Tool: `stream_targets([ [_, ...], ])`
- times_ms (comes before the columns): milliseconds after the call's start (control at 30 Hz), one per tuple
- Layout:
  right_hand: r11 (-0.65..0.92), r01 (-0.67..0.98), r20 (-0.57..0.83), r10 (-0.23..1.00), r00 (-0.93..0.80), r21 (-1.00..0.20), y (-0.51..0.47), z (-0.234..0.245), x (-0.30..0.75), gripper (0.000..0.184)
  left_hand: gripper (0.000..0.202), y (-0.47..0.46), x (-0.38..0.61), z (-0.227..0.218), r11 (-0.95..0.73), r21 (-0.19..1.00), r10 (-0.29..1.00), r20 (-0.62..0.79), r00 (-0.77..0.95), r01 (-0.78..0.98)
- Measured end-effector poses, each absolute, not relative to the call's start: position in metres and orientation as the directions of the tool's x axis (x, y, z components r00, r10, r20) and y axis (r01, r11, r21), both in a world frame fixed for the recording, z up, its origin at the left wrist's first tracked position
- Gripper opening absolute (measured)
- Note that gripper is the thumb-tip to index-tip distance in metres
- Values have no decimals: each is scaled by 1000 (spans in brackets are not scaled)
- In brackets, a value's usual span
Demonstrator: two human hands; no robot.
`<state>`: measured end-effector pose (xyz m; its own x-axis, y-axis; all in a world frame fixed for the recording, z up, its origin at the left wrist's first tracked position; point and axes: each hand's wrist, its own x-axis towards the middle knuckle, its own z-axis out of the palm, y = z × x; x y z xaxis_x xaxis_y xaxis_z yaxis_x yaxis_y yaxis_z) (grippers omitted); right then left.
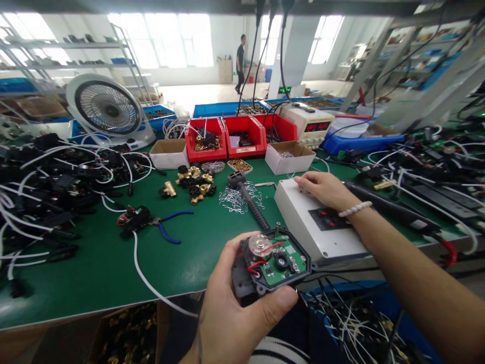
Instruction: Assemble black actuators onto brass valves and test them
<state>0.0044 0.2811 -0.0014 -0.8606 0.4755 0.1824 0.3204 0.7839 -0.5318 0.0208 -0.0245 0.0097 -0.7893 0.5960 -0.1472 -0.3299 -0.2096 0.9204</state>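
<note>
My left hand is closed around a black device housing with a green circuit board, red wires and a round metal part showing inside. It holds it near the front edge of the green table. My right hand reaches forward over a white box that has a black panel. Its fingers are curled and pinched at the box's far corner, beside scattered small metal clips. What the fingers pinch is too small to make out.
Brass fittings, blue-handled pliers and a black ribbed handle lie mid-table. Red bins, cardboard boxes, a power supply and a fan stand behind. Cable piles fill both sides. A person walks far back.
</note>
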Motion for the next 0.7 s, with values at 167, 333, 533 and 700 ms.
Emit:
stream_targets([
  [167,789,321,193,476,-858,-524,280,-1,4,51,57,-21,16,2,-296,857,645,-146,-750,-421],
  [333,790,330,186,480,-857,-517,279,0,4,51,44,-18,7,-9,-331,712,719,-236,-654,-620],
  [533,785,340,184,490,-852,-518,281,-3,3,48,28,-18,5,-12,-389,714,672,-213,-709,-583],
  [700,782,340,189,495,-848,-523,283,-5,3,43,31,-18,7,-9,-368,712,690,-223,-689,-599],
])
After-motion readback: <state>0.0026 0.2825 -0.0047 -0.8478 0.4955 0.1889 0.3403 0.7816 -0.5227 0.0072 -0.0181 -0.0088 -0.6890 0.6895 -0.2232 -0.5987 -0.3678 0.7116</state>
